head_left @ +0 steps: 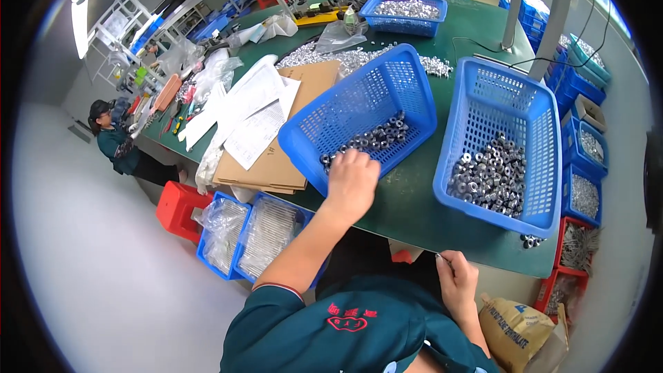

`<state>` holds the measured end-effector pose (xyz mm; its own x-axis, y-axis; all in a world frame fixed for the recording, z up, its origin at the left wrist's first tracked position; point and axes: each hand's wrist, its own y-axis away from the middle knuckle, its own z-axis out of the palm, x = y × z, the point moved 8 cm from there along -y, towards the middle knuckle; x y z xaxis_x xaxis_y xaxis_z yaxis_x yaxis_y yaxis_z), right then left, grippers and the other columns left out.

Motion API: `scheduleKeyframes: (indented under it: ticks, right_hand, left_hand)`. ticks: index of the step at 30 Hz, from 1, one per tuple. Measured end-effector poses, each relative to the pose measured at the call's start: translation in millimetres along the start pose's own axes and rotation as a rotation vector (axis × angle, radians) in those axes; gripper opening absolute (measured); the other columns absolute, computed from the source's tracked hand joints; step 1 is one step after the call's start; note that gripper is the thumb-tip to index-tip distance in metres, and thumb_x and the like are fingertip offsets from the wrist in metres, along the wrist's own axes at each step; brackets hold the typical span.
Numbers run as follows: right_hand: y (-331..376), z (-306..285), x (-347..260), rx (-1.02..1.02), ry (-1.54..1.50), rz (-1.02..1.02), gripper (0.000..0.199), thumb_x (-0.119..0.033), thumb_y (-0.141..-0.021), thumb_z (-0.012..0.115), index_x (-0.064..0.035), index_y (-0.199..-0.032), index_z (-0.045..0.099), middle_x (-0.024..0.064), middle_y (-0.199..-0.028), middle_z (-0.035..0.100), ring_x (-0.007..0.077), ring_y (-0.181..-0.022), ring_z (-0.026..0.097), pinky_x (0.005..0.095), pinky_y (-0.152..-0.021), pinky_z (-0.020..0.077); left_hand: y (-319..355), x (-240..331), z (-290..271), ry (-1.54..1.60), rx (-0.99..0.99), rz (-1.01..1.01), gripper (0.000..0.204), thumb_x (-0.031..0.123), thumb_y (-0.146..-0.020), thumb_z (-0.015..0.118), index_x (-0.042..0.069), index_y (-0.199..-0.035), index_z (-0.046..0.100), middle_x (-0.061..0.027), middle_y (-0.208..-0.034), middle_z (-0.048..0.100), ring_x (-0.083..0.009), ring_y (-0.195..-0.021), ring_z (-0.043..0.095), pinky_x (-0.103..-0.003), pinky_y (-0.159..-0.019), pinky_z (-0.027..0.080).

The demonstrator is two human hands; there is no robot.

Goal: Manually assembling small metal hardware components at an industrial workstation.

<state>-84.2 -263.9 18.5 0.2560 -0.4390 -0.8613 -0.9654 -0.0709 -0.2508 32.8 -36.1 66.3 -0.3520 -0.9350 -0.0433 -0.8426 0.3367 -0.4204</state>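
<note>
A long table [407,207] with a green top fills the middle of the view. A co-worker [115,139] in a dark cap stands by its left edge.

Two large blue baskets sit toward the table's near edge. The right basket [483,107] stands close to the near right corner, its long sides running away from the person. The left basket [324,124] is turned at an angle, the two well apart at their near ends and closer at their far ones. Left of it, cardboard [276,174] lies flat by the near edge, with white papers [257,132] partly over it. A smaller blue basket [402,28] full of shiny parts stands toward the far edge, and more small silver parts [304,55] are spread between it and the cardboard.

The left hand [352,185] reaches over the near side of the left basket to the metal rings [380,138] heaped along that side; its fingertips are hidden, so I cannot tell whether they grip any. The right hand [457,280] is just beside the table's near edge, thumb and forefinger close together; whether they pinch something is too small to tell.

More rings [490,178] cover the near half of the right basket's floor. A few loose rings [532,242] lie on the table just beside that basket's near right corner.
</note>
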Motion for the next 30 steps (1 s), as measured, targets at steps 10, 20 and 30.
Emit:
scheduleKeyframes:
  ticks: [10, 20, 30]
  right_hand:
    - [-9, 6, -13, -0.015, -0.037, -0.084, 0.007, -0.001, -0.086, 0.068, -0.0018, -0.088, 0.061, 0.0120, -0.067, 0.061, 0.0265, -0.056, 0.061, 0.0326, -0.053, 0.0465]
    - [-5, 10, -12, -0.014, -0.049, -0.102, 0.008, -0.001, -0.084, 0.069, -0.0029, -0.088, 0.061, 0.0106, -0.066, 0.062, 0.0264, -0.056, 0.062, 0.0336, -0.053, 0.0483]
    - [-12, 20, -33, -0.052, -0.028, -0.156, 0.011, -0.001, -0.083, 0.070, -0.0023, -0.088, 0.060, 0.0117, -0.064, 0.059, 0.0282, -0.056, 0.061, 0.0356, -0.051, 0.0466]
  left_hand:
    - [8, -43, 37, -0.206, -0.218, -0.223, 0.010, 0.005, -0.073, 0.064, 0.007, -0.081, 0.069, -0.0088, -0.093, 0.067, -0.0277, -0.099, 0.058, -0.040, -0.085, 0.044]
    - [13, -17, 40, 1.770, -0.102, -0.457, 0.020, -0.004, -0.089, 0.060, 0.006, -0.106, 0.055, -0.0169, -0.109, 0.065, -0.0268, -0.091, 0.070, -0.039, -0.082, 0.058]
    - [55, 34, 29, 1.859, -0.213, -0.444, 0.025, -0.010, -0.081, 0.070, 0.005, -0.097, 0.059, -0.0027, -0.093, 0.060, -0.0085, -0.080, 0.058, -0.021, -0.072, 0.048]
